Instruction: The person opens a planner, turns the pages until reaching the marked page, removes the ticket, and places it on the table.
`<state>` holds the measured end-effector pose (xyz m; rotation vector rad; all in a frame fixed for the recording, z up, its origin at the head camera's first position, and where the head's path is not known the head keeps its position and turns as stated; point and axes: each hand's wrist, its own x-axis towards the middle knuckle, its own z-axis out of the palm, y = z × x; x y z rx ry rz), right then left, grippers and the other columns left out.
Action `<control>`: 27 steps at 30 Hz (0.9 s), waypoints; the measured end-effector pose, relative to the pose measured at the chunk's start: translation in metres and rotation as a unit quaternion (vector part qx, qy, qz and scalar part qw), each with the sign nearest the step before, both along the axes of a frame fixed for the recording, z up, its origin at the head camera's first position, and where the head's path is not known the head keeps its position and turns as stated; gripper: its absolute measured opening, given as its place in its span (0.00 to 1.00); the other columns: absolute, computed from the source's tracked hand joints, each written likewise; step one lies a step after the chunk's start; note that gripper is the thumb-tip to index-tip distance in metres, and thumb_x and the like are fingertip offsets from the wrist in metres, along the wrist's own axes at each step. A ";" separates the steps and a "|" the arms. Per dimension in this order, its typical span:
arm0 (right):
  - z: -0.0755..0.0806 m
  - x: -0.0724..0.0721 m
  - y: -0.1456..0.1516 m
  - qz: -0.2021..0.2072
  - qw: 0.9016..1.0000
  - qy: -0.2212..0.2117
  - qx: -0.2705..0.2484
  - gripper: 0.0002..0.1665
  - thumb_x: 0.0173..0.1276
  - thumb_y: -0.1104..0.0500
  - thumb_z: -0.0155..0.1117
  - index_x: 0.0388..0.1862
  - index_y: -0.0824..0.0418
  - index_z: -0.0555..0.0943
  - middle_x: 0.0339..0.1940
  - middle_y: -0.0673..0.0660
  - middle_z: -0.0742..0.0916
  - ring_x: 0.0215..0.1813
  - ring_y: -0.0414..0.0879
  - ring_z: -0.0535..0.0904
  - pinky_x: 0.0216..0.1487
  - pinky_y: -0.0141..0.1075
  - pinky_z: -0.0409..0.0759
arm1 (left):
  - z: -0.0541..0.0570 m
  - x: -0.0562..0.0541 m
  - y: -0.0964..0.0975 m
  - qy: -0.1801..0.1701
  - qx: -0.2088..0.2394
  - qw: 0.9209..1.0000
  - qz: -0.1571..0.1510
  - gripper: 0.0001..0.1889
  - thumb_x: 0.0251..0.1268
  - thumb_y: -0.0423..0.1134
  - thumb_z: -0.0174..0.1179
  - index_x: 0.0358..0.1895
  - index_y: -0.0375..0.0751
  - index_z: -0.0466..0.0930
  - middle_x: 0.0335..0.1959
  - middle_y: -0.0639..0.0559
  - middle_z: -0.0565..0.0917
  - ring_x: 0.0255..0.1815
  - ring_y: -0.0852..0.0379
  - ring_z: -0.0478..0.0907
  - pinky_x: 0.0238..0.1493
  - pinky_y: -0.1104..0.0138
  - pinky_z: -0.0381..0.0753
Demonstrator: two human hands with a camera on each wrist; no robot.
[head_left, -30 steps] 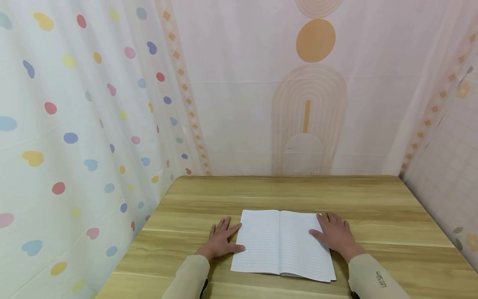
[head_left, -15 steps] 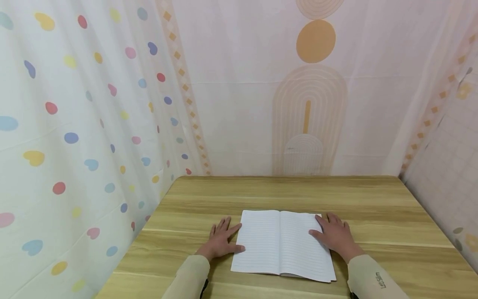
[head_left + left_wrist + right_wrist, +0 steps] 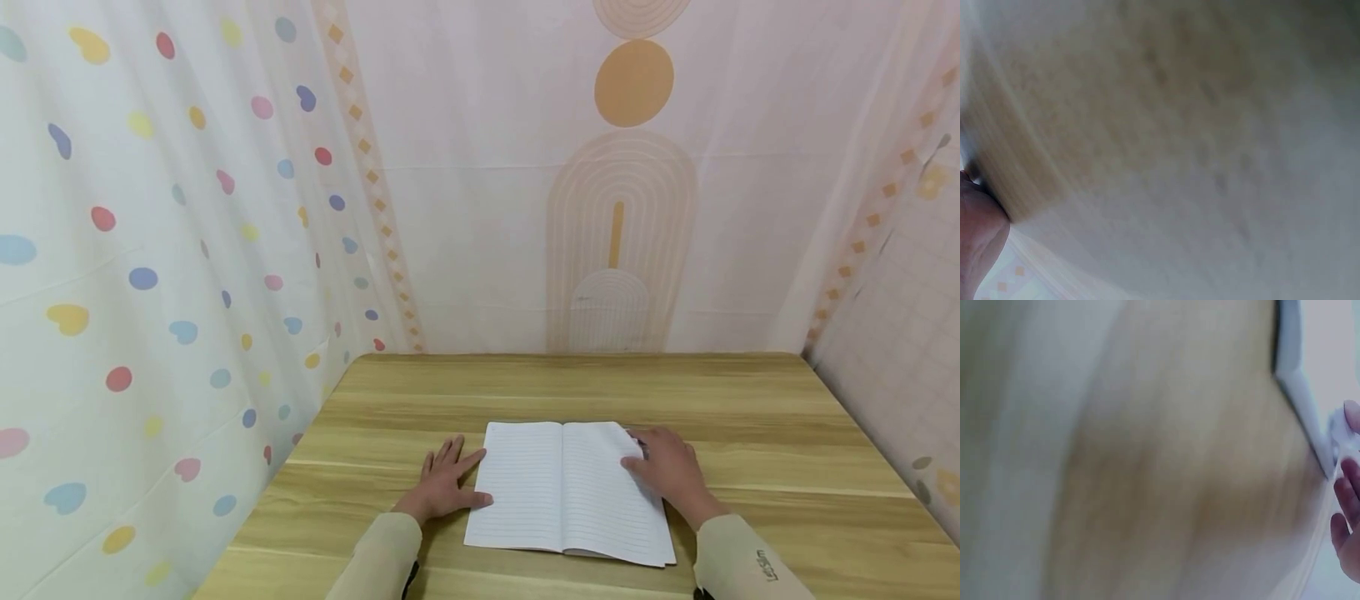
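An open notebook [image 3: 517, 483] with ruled white pages lies on the wooden table. My left hand [image 3: 442, 487] rests at its left edge, fingers spread, thumb on the left page. In the left wrist view just a bit of the left hand [image 3: 982, 231] shows at the edge. My right hand [image 3: 671, 471] is at the upper right corner of the notebook. Its thumb lies on the right page [image 3: 600, 492] and the index finger is by the lifted corner, so the page is pinched between them. The right wrist view catches the fingers [image 3: 1349, 494] beside the notebook's edge [image 3: 1300, 394].
The wood-grain table [image 3: 570, 383] extends around the notebook on all sides. A dotted curtain [image 3: 187, 250] hangs along the left, and a pale patterned curtain [image 3: 480, 208] hangs behind the table's far edge.
The right hand's fingers have drawn in at the notebook's upper right corner, and that page corner has bent up. The left hand stays in place.
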<state>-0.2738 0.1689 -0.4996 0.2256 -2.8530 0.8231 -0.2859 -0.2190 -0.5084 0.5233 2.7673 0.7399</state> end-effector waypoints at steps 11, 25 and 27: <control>0.020 -0.006 -0.004 -0.050 0.968 -0.100 -0.225 0.39 0.70 0.59 0.65 0.74 0.73 0.62 0.42 0.65 0.80 0.42 0.52 0.74 0.39 0.39 0.74 | 0.002 0.001 0.000 0.000 -0.003 1.000 -0.001 0.46 0.59 0.64 0.65 0.78 0.49 0.60 0.80 0.34 0.42 0.79 0.35 0.33 0.72 0.39 0.29; 0.045 -0.008 -0.043 -0.043 0.918 -0.090 -0.385 0.32 0.75 0.56 0.60 0.73 0.67 0.67 0.46 0.64 0.84 0.38 0.45 0.81 0.37 0.34 0.80 | 0.000 0.001 0.000 0.000 0.004 1.000 0.002 0.46 0.58 0.64 0.65 0.77 0.49 0.61 0.80 0.34 0.43 0.79 0.35 0.34 0.72 0.39 0.29; 0.048 -0.005 -0.054 -0.025 0.899 -0.088 -0.428 0.29 0.79 0.56 0.54 0.73 0.68 0.66 0.49 0.66 0.85 0.40 0.45 0.83 0.40 0.34 0.81 | 0.000 0.001 0.000 0.001 0.007 1.000 0.001 0.46 0.58 0.64 0.65 0.77 0.48 0.61 0.80 0.33 0.43 0.79 0.34 0.34 0.72 0.39 0.29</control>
